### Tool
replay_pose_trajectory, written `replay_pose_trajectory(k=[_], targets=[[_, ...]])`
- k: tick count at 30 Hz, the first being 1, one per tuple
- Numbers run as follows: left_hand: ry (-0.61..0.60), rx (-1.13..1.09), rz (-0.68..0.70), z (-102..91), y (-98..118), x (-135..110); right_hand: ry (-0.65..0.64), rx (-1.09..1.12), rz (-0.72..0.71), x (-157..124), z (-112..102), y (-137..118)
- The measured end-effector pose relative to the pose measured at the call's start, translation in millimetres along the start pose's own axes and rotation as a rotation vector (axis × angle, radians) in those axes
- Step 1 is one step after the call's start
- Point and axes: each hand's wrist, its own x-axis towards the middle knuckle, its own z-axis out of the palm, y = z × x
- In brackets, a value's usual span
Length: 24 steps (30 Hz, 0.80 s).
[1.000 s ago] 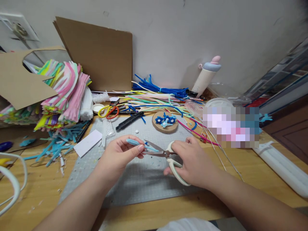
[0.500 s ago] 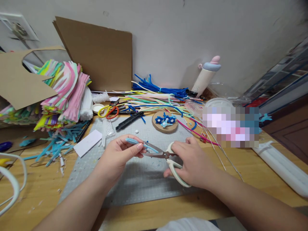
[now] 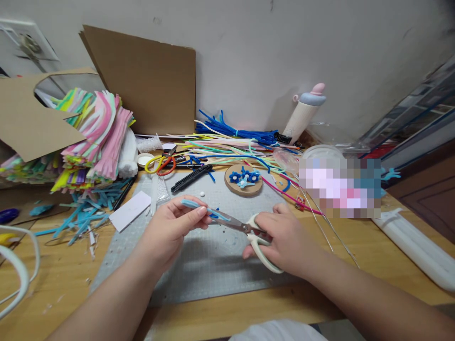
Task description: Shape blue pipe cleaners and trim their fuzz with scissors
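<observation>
My left hand (image 3: 174,225) pinches a light blue pipe cleaner piece (image 3: 194,204) between thumb and fingers, held over the grey cutting mat (image 3: 213,265). My right hand (image 3: 284,237) grips the cream handles of a pair of scissors (image 3: 249,229). The scissor blades point left and meet the free end of the blue piece just past my left thumb. Both hands hover slightly above the mat's middle.
A stack of coloured pipe cleaners (image 3: 95,132) lies at the left with blue offcuts (image 3: 85,213) below it. Cardboard (image 3: 149,80) leans on the wall. A wooden disc with blue flowers (image 3: 243,180), a black knife (image 3: 192,177), loose pipe cleaners (image 3: 231,142) and a bottle (image 3: 305,111) lie behind.
The scissor blades have closed on the blue piece. My left hand has lifted slightly with it, and my right hand has shifted a little to the right.
</observation>
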Motion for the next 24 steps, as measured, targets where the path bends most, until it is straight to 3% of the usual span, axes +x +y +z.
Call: replay_pose_trajectory(k=[24], targets=[[0.122,0.005,0.066,-4.7,5.8,2.9,0.006,-0.012,-0.009,-1.1,4.6,5.7]])
